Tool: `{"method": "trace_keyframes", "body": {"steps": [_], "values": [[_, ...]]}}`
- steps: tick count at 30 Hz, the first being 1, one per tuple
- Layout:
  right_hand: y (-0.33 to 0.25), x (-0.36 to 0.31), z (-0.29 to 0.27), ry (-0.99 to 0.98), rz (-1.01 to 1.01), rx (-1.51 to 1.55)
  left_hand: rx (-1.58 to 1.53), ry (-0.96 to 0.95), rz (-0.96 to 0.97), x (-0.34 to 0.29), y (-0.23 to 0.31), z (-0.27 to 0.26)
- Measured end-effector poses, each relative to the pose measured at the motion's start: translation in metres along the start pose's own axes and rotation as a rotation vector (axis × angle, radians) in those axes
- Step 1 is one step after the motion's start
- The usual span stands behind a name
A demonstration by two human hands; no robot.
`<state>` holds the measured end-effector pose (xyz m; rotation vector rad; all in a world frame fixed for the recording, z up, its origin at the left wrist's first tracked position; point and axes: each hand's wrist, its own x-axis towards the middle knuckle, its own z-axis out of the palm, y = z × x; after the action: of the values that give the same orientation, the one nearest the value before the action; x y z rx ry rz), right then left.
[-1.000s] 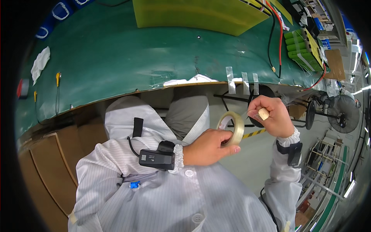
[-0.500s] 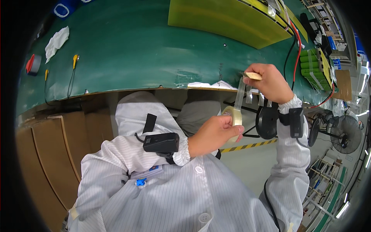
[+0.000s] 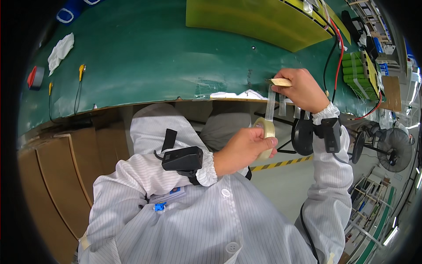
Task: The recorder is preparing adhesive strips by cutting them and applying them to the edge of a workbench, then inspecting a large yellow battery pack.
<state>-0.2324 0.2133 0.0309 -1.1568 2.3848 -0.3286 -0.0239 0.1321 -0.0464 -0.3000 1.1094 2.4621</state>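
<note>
My left hand [image 3: 244, 147] is closed round a roll of clear tape [image 3: 268, 128], held below the table's front edge. From the roll a taut strip of tape [image 3: 271, 105] runs up to the table edge by my right fingertips. My right hand [image 3: 303, 89] pinches a small cream-handled blade [image 3: 281, 82], its dark tip pointing left just over the tabletop. Beside the strip, a few short cut pieces of clear tape [image 3: 282, 107] hang from the table edge. The fingers of my right hand partly hide where the strip meets the edge.
On the green table [image 3: 145, 57] stands a large yellow-green panelled block [image 3: 250, 22]. Red and black cables [image 3: 341, 53] run near a green cell pack [image 3: 355, 72] at right. A white cloth [image 3: 60, 52], a tape roll [image 3: 35, 78] and yellow-ended leads [image 3: 81, 70] lie left. Brown cartons [image 3: 57, 176] stand below.
My right hand has shifted slightly left and up, with the blade now lying across the top of the tape strip. The left hand keeps its hold on the roll, almost unmoved.
</note>
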Motion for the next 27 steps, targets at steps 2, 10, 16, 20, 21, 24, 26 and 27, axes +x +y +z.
{"method": "trace_keyframes", "body": {"steps": [2, 10, 16, 20, 21, 24, 26, 27], "values": [[-0.005, 0.000, 0.000, 0.011, -0.013, -0.018, -0.011, -0.001, 0.000, 0.000, -0.001, 0.000], [0.001, 0.003, 0.005, 0.096, -0.050, -0.201, -0.018, 0.001, -0.011, 0.001, -0.003, 0.000], [0.010, 0.008, -0.001, 0.118, 0.126, -0.183, -0.044, 0.021, -0.049, 0.002, -0.005, 0.000], [0.016, 0.001, -0.005, 0.229, 0.116, -0.188, -0.078, 0.017, -0.060, 0.001, -0.001, 0.002], [0.020, -0.007, -0.007, 0.230, 0.121, -0.065, -0.068, 0.028, -0.055, 0.001, -0.001, 0.002], [0.014, -0.043, -0.017, 0.166, 0.148, 0.129, -0.084, 0.039, -0.036, 0.000, -0.006, -0.001], [0.022, -0.078, -0.019, 0.248, 0.052, 0.336, -0.074, 0.026, -0.041, 0.001, -0.005, 0.000], [0.020, -0.093, -0.021, 0.246, 0.055, 0.338, -0.064, 0.029, -0.040, 0.001, -0.005, 0.001]]}}
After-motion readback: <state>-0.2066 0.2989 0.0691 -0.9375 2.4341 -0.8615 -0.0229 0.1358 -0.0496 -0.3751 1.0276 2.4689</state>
